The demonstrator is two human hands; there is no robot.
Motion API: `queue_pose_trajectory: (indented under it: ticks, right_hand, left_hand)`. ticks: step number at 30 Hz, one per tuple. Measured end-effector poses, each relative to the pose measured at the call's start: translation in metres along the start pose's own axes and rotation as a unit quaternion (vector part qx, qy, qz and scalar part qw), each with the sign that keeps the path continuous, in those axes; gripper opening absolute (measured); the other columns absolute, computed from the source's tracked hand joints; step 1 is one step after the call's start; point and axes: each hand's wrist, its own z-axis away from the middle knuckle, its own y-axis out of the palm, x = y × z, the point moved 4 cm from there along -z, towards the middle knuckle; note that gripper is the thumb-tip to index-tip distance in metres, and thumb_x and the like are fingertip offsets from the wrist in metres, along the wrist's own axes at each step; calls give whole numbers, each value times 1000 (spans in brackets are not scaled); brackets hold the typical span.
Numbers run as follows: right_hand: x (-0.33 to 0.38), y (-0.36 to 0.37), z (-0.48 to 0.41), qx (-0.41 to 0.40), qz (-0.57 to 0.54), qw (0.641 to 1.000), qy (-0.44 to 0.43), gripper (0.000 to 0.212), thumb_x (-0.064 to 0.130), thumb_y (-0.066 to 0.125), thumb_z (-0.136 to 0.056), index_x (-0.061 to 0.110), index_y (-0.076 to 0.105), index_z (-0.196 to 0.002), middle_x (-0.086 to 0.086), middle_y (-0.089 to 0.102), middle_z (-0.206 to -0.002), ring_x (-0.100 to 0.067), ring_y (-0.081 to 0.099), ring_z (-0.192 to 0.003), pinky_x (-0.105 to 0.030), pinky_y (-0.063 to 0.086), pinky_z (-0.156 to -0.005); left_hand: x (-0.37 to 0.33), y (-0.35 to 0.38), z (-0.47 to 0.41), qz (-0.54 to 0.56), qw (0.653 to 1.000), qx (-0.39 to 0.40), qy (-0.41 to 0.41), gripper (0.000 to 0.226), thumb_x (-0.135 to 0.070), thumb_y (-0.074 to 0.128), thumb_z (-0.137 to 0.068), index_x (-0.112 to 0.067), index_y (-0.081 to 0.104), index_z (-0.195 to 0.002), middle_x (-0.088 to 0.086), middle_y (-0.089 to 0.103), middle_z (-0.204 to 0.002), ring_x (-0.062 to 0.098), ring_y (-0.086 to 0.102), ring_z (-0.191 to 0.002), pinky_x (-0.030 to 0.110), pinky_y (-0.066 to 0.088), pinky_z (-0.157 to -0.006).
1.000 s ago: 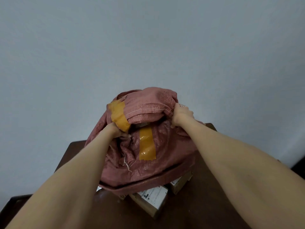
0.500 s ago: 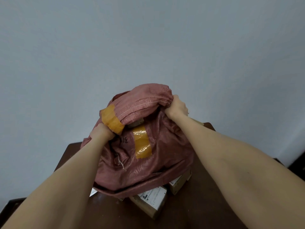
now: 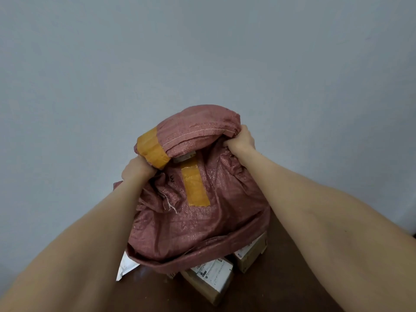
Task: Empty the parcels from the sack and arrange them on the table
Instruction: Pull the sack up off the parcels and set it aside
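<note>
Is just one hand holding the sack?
No, the left hand and the right hand both grip the sack at its top end.

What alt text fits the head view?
The left hand and right hand grip the bottom of an upturned reddish woven sack over a dark brown table. Labelled brown cardboard boxes and a white envelope show beneath its mouth.

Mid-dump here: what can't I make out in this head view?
Head view only.
1. Inside the pinkish-red woven sack: its own cloth hides any parcels left.
2. Nearer brown cardboard box and right brown cardboard box: partly under the sack's mouth; label print too small.
3. White flat mailer: partly covered by the sack.
4. Left hand, right hand: fingertips buried in cloth.
</note>
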Motion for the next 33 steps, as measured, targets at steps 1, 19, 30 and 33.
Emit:
queue_pose_trajectory:
  ticks: [1, 19, 30, 33]
  right_hand:
    - [2, -1, 0, -2, 12, 1000, 0, 52, 18, 67, -75, 18, 47, -123, -5, 60, -108, -27, 59, -98, -37, 51, -88]
    - [44, -34, -4, -75, -6, 995, -62, 44, 22, 60, -85, 16, 44, -125, -9, 59, -116, -31, 57, -104, -33, 43, -83]
    - [70, -36, -8, -75, -40, 992, -95, 47, 24, 64, -82, 17, 47, -126, -7, 60, -118, -27, 57, -106, -27, 41, -80]
    - [68, -33, -9, -64, -59, 991, -99, 48, 21, 65, -82, 15, 48, -126, -5, 58, -116, -22, 54, -99, -25, 38, -77]
  left_hand:
    - [-1, -3, 0, 6, 1000, 0, 12, 42, -27, 52, -91, -16, 50, -131, 13, 55, -128, 35, 54, -117, 41, 44, -92]
    - [-15, -60, -3, 72, 990, -120, -3, 34, -27, 50, -91, -9, 55, -119, 18, 59, -121, 39, 57, -111, 42, 45, -88]
    - [-19, -74, -10, 88, 991, -99, 34, 38, -24, 54, -89, -10, 53, -124, 19, 57, -124, 40, 55, -114, 44, 45, -91]
    - [-15, -75, -11, 106, 987, -121, 29, 34, -25, 53, -90, -9, 54, -120, 19, 59, -120, 40, 56, -110, 44, 46, -88]
